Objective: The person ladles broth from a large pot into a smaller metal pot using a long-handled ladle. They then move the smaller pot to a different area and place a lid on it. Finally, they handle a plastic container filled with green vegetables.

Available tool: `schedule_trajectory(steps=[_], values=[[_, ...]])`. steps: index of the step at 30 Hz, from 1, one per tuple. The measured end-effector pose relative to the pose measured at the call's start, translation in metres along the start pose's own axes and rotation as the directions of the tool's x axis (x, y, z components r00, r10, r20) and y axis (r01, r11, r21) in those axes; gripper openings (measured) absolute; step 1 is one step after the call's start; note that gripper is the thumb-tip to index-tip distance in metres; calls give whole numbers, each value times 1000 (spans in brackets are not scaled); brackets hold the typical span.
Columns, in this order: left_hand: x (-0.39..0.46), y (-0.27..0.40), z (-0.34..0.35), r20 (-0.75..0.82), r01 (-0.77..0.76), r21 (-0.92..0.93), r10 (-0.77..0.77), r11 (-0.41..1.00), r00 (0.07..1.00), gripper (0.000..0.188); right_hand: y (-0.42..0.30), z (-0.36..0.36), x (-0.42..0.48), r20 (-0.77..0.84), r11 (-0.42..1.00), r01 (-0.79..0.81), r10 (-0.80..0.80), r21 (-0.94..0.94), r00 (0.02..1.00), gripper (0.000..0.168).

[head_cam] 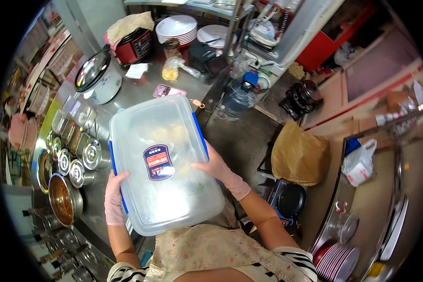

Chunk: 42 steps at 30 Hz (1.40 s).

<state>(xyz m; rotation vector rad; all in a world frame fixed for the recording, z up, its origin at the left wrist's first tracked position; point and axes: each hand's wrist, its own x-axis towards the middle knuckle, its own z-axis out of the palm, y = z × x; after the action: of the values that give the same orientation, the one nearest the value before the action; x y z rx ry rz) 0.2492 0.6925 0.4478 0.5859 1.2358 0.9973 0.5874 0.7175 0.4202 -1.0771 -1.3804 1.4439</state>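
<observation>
A large translucent plastic storage box [134, 197] with a lid and blue side clips is held in front of my body. My left hand [114, 197], in a pale pink glove, grips its left side with the thumb on the lid's edge. Gloved in the same pink, my right hand [220, 167] holds the opposite side, its thumb resting on the lid. Pale contents show dimly through the lid, but I cannot tell what they are. The lid bears a dark blue and red label. Beyond the box's far edge lies a phone in a pink case [169, 90] on the steel counter.
The steel counter [134, 95] carries a rice cooker [104, 79], a red electric cooker [132, 47], stacked white plates [176, 30], lidded metal pots [91, 155] and a metal bowl of reddish food [61, 201]. At right are a water jug [237, 100], a brown-covered object [299, 155] and a black pan [291, 201].
</observation>
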Motion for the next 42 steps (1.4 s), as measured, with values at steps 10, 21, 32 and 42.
schedule_trajectory(steps=[10,21,32,42], values=[[-21,-7,56,-300,-38,-156,-11,987,954,46,19,-41,79,325,998,8,-27,60,945,75],[-28,-22,140,-557,-191,-323,-23,927,830,43,80,-127,205,537,942,-288,335,-174,774,49],[-17,-24,165,-649,-239,-336,-40,911,760,47,89,-47,324,204,203,162,203,-966,958,110],[18,-25,153,-594,-219,-288,5,932,805,46,94,-92,344,294,565,71,314,-822,903,103]])
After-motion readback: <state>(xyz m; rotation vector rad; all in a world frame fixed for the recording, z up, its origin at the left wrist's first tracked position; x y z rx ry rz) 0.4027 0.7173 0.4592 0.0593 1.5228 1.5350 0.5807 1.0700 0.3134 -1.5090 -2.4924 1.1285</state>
